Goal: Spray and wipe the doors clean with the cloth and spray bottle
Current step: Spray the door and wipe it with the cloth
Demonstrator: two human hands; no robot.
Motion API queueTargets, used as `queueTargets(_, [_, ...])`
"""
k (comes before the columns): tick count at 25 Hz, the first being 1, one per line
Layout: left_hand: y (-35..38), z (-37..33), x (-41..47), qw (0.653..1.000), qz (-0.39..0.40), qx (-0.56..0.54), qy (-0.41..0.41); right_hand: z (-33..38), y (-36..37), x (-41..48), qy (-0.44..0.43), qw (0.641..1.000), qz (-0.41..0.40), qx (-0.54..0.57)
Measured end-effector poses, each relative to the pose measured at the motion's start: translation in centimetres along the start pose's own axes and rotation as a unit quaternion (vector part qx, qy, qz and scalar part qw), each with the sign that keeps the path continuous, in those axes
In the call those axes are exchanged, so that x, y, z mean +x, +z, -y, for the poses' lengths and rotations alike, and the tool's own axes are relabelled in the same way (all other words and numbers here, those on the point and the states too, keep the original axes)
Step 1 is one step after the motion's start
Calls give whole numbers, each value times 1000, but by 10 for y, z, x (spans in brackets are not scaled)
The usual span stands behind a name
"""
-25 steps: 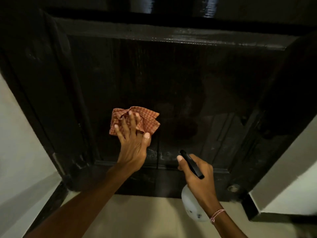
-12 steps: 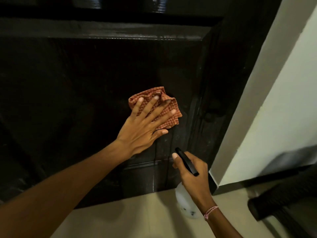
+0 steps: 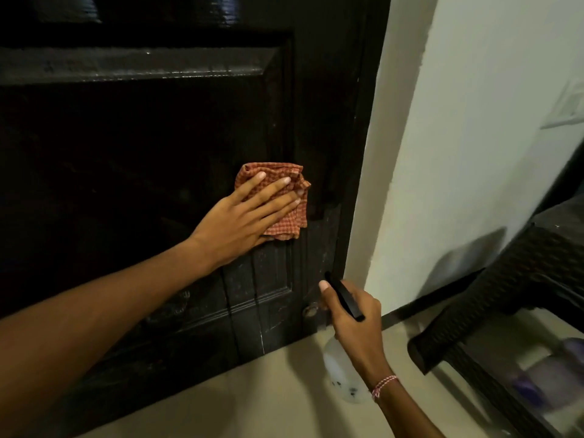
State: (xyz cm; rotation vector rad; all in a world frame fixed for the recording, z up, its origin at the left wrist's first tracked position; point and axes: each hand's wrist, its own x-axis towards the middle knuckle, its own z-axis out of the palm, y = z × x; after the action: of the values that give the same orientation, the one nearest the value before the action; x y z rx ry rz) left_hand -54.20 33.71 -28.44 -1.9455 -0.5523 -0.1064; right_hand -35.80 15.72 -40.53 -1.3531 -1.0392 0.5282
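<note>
1. The left hand (image 3: 240,222), fingers straight and slightly spread, pressed the cloth (image 3: 289,221) on the door (image 3: 126,153), nearer its right edge than half a second earlier.
2. The cloth was crumpled orange-checked fabric; the door dark, glossy panelled wood, scuffed low down.
3. The right hand (image 3: 355,320) gripped the spray bottle (image 3: 336,368), translucent white with a black top, low beside the pale wall (image 3: 458,153)

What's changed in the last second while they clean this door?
The left hand slid the cloth rightward across the door, toward its right edge, fingers now flatter. Nothing was picked up or let go. The right hand still grips the spray bottle.
</note>
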Motion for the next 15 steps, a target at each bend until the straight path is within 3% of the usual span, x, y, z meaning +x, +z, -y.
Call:
queueTargets(9, [-2,-26,42,999,-27,-34,-2,-20,6,5,12,1000,-29,0])
queueTargets(15, [1,-72,96,991,47,-43,116,-35,7,8,30,998,-49,3])
